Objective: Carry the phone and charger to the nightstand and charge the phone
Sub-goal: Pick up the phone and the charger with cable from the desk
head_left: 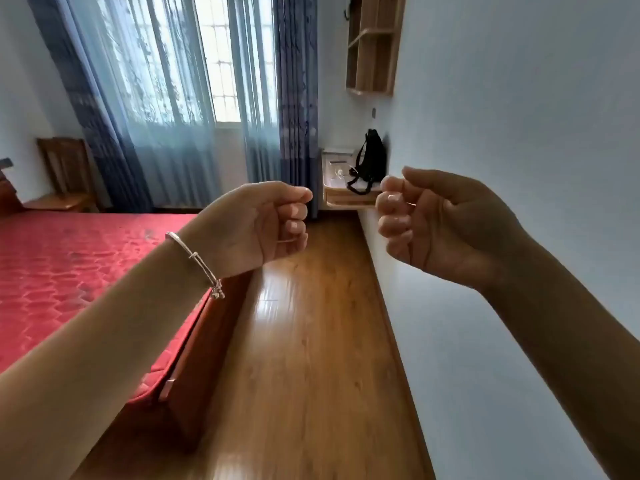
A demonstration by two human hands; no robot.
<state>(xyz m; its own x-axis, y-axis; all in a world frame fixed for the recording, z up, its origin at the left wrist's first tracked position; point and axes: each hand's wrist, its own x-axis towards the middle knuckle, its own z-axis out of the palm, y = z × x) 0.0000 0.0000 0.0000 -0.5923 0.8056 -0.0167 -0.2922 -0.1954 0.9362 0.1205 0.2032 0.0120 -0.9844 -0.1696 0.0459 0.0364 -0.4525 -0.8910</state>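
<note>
Mattress (69,265): red, quilted hexagons, lower left
Curtains (298,98): dark blue, faint vine print
Floor (311,341): glossy honey-brown wood grain
Backpack (372,161): black
Wall (519,98): pale blue
Bracelet (194,258): silver

Home bedroom. Bed (86,265) with red quilted mattress on the left, blue curtains (298,98) and sheers over a barred window (221,64), wood chair (65,171) in the far corner. Glossy wood floor (311,341), plain walls, wooden wall shelf (374,43), small table (346,201) with a black backpack (372,161) on it.
</note>
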